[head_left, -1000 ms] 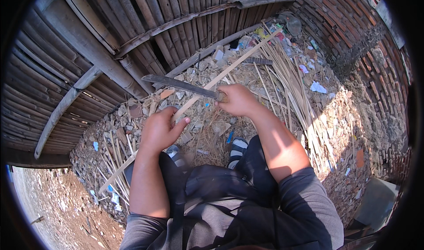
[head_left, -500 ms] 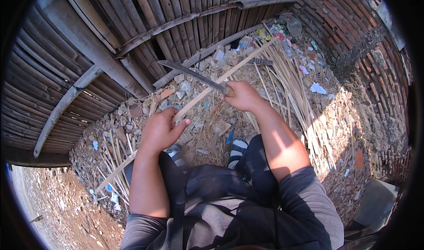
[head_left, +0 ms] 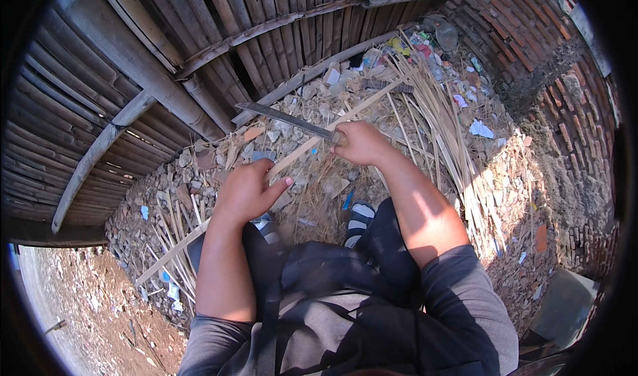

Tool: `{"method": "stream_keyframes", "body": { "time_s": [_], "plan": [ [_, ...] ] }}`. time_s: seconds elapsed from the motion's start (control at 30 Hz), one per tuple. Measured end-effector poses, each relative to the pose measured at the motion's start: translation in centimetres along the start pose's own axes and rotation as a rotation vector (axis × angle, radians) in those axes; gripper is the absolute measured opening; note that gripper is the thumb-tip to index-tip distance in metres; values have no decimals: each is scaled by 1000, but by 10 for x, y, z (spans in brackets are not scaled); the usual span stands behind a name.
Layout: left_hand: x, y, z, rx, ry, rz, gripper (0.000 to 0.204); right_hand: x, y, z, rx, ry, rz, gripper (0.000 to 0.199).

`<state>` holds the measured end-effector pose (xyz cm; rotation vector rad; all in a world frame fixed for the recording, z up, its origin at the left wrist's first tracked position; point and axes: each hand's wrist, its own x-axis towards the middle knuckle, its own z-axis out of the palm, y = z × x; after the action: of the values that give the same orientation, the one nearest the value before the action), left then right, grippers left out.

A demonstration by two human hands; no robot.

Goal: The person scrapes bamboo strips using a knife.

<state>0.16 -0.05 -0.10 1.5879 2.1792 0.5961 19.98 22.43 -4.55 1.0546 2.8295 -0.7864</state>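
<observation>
My left hand (head_left: 247, 191) grips a long pale bamboo strip (head_left: 372, 100) that runs diagonally from the lower left to the upper right across the rubble. My right hand (head_left: 361, 143) is closed on the handle of a long dark knife (head_left: 282, 117). The blade points up and to the left, lying across the strip just right of my left hand. My knees and striped sandals (head_left: 359, 216) show below the hands.
A bamboo fence (head_left: 219, 24) with a slanted rail stands behind the rubble. A bundle of thin split bamboo strips (head_left: 442, 120) lies to the right. A brick wall (head_left: 551, 64) closes the right side. Stones, litter and shavings cover the ground.
The knife has swung from nearly level to pointing up and left, and my right hand has shifted slightly right along the strip. My left hand has stayed in place.
</observation>
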Motion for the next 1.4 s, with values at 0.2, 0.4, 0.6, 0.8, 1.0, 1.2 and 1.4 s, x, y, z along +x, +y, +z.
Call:
{"method": "stream_keyframes", "body": {
  "time_s": [0.2,0.4,0.6,0.8,1.0,1.2,1.4],
  "plan": [
    [1,5,-4,0,-82,-63,50,1,2,4,-6,-15,3,43],
    [1,3,-4,-8,-90,-62,51,1,4,5,11,31,-45,45],
    [0,6,-8,-12,-97,-82,53,1,2,3,14,22,-39,45],
    [0,5,-7,-30,-89,-89,53,-1,-2,-1,21,29,-28,45],
    [0,5,-8,-29,-85,-84,53,1,-1,0,4,19,-18,45],
    [0,3,-6,-25,-79,-75,53,-1,-1,-1,1,17,-11,45],
    [-1,3,-6,-23,-79,-77,53,0,-6,-5,-20,-56,28,42]
  ]
}}
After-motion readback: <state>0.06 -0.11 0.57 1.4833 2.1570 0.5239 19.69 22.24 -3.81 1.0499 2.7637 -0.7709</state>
